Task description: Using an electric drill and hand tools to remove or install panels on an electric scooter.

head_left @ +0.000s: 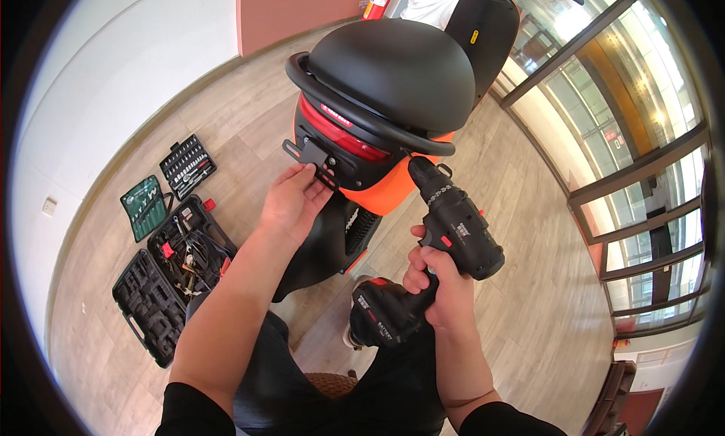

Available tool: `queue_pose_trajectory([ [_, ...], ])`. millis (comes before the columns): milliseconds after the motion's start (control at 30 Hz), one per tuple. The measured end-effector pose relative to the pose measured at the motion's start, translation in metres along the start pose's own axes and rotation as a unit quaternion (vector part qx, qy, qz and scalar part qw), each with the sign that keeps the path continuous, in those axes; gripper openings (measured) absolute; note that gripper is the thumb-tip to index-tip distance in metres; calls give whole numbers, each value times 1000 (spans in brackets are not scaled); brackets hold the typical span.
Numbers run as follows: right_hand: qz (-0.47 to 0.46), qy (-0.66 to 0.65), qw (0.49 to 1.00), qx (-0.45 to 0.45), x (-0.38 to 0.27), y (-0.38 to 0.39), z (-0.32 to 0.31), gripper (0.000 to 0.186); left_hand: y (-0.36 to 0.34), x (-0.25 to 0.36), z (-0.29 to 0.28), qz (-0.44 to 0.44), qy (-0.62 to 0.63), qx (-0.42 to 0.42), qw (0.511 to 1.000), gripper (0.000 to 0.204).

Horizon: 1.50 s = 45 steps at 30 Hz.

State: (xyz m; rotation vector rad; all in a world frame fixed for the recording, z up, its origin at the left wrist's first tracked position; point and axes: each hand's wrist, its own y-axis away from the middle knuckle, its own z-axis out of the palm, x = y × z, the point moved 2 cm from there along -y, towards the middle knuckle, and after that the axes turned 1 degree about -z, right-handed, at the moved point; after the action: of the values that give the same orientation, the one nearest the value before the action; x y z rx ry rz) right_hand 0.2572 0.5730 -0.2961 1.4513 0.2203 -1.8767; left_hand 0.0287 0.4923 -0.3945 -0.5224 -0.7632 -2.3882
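Note:
The rear of an orange and black electric scooter (393,197) faces me, with a dark seat (393,73) above a red tail light (340,130). Below the light is a flat black slotted bracket, like a licence plate mount (308,155). My left hand (293,200) pinches the bracket's lower edge between thumb and fingers. A black cordless drill (462,236) is gripped by its handle in my right hand (447,285), a finger near the trigger. The drill points up and left, its tip close to the scooter's tail, right of the bracket; whether they touch, I cannot tell.
On the wooden floor at left lie an open black toolbox (140,308) with tools, a socket set case (189,166) and a green tool pouch (142,207). A red fire extinguisher (376,3) stands behind. Framed glass panels (634,81) line the right.

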Motion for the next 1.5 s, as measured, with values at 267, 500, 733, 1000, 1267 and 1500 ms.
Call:
queue_pose_trajectory([
  [267, 34, -61, 998, 3, -1, 3, 5, 32, 1, 1, 2, -1, -1, 9, 1000, 9],
  [500, 34, -75, 997, -10, 0, 5, 13, 32, 2, 1, 4, 1, -4, 18, 1000, 10],
  [733, -20, 31, 999, -3, 0, 7, 22, 31, 3, 1, 6, 9, -5, 13, 1000, 10],
  [1000, -19, 81, 996, 12, -3, 8, 23, 25, 5, 2, 8, 18, -2, 15, 1000, 9],
  [1267, -16, 59, 998, 29, -3, 7, 25, 8, 4, 1, 5, 16, 5, 1, 1000, 9],
  [1500, -32, 62, 997, 8, 1, 7, 22, 4, 8, 1, 10, 18, -1, 18, 1000, 8],
])
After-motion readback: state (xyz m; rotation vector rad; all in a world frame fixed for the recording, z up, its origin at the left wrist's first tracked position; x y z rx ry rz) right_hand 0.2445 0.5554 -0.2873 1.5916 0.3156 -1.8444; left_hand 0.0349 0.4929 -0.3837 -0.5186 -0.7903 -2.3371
